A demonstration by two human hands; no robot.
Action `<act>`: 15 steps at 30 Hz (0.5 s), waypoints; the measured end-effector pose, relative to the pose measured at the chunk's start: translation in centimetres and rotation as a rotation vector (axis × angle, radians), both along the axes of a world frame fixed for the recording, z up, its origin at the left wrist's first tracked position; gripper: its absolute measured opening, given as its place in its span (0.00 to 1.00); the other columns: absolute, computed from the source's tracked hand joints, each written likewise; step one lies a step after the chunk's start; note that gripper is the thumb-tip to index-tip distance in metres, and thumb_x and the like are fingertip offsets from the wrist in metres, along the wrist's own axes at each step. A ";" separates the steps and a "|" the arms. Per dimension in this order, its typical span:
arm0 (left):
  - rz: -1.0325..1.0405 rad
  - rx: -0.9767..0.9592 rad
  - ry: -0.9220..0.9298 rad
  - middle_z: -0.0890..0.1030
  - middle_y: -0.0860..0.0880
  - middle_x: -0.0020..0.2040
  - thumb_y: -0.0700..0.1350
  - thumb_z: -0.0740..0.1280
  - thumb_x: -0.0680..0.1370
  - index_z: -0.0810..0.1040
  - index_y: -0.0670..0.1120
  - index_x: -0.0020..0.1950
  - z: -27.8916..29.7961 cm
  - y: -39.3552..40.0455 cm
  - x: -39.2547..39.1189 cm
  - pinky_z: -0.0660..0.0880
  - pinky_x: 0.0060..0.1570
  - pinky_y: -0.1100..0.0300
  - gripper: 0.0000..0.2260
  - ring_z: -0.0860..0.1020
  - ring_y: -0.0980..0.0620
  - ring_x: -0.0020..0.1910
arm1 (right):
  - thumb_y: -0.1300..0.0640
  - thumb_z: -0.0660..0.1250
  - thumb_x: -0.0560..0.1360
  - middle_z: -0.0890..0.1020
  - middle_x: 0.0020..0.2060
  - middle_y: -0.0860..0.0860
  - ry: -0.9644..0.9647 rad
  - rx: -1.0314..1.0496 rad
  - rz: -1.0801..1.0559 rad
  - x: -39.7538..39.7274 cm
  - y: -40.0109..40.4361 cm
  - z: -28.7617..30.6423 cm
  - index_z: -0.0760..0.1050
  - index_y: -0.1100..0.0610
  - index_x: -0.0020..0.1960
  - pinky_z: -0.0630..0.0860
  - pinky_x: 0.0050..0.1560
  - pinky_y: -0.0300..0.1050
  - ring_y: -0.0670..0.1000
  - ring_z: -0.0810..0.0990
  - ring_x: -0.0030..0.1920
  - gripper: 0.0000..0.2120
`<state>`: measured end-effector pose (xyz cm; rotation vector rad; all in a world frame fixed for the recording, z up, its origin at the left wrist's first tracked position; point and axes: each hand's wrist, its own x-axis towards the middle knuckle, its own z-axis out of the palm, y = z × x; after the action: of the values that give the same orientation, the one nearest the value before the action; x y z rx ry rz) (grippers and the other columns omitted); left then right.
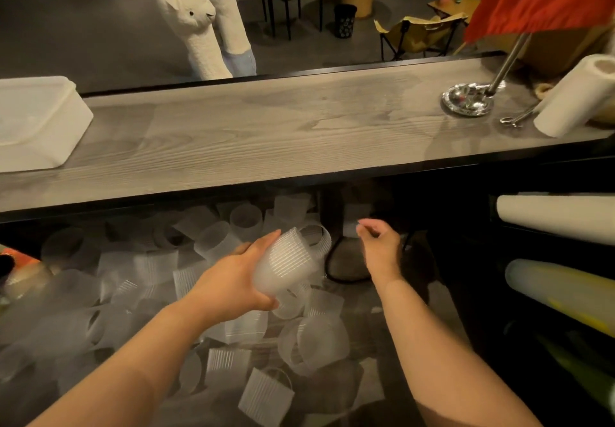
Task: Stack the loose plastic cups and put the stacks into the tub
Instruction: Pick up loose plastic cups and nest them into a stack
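From my remote feed: a grey wood-grain counter (266, 134) carries a white plastic tub (36, 120) at its left end, and at its right a chrome stand base (467, 99), small metal tongs (517, 117) and 1 paper towel roll (575, 97). Below, loose ribbed cups (312, 343) litter a lower surface.

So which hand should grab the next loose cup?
Right hand, probably: it holds nothing and hovers over the scattered ribbed translucent plastic cups, while the left hand grips a cup stack.
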<state>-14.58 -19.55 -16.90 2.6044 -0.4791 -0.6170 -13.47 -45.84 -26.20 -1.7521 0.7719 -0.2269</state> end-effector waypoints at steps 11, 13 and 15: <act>-0.068 -0.062 -0.070 0.70 0.53 0.67 0.55 0.79 0.64 0.47 0.67 0.77 0.9 -0.1 -2.7 0.76 0.57 0.52 0.52 0.74 0.52 0.56 | 0.57 0.65 0.79 0.83 0.51 0.48 -0.318 0.278 0.135 -10.5 2.5 9.0 0.77 0.41 0.62 0.80 0.54 0.48 0.50 0.81 0.49 0.15; -0.078 -0.103 -0.071 0.69 0.55 0.68 0.54 0.79 0.64 0.47 0.68 0.77 1.2 0.1 -3.2 0.75 0.59 0.52 0.52 0.73 0.53 0.58 | 0.57 0.65 0.79 0.83 0.52 0.46 -0.296 0.243 0.179 -11.0 3.3 9.7 0.77 0.43 0.62 0.80 0.53 0.45 0.50 0.81 0.52 0.15; -0.082 -0.139 -0.080 0.68 0.56 0.69 0.54 0.79 0.63 0.47 0.68 0.76 1.4 0.6 -3.9 0.74 0.60 0.52 0.52 0.72 0.53 0.60 | 0.58 0.65 0.79 0.83 0.53 0.43 -0.302 0.242 0.207 -11.4 4.1 10.2 0.77 0.45 0.63 0.80 0.52 0.43 0.49 0.81 0.54 0.15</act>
<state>-18.48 -18.99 -15.51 2.4942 -0.6341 -0.4889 -24.87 -41.75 -15.96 -1.5102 0.3788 -0.2400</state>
